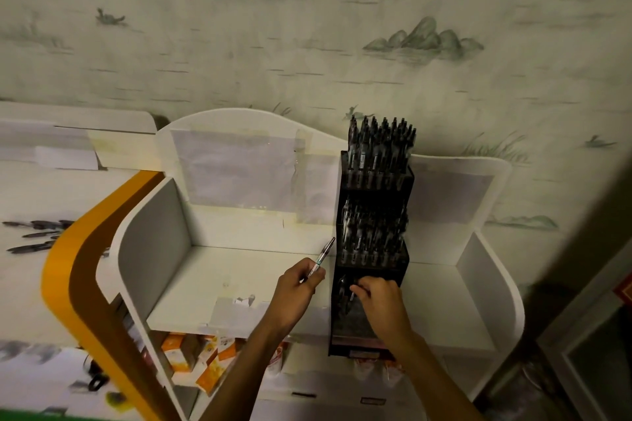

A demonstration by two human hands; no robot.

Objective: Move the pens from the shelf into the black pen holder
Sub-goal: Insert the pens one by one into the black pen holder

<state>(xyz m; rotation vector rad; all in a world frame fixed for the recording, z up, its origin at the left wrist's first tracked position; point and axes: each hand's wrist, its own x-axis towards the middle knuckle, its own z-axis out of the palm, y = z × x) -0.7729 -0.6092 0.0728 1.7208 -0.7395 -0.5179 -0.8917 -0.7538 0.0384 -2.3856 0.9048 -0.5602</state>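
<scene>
A tall black pen holder [374, 249] with three stepped tiers stands on the white shelf [219, 270]. Its top and middle tiers are packed with dark pens [379, 143]. My left hand [297, 287] pinches a clear pen with a teal band [321, 256], its tip pointing up and right toward the holder's left side. My right hand [379, 301] reaches into the lowest front tier, fingers curled around a dark pen [352, 294] there. Several more dark pens [37, 232] lie on the surface at far left.
The white shelf unit has curved side panels [150, 232] and a raised back. An orange and brown curved panel [78, 249] runs along its left. Orange boxes [191, 359] sit on the lower level. A patterned wall rises behind.
</scene>
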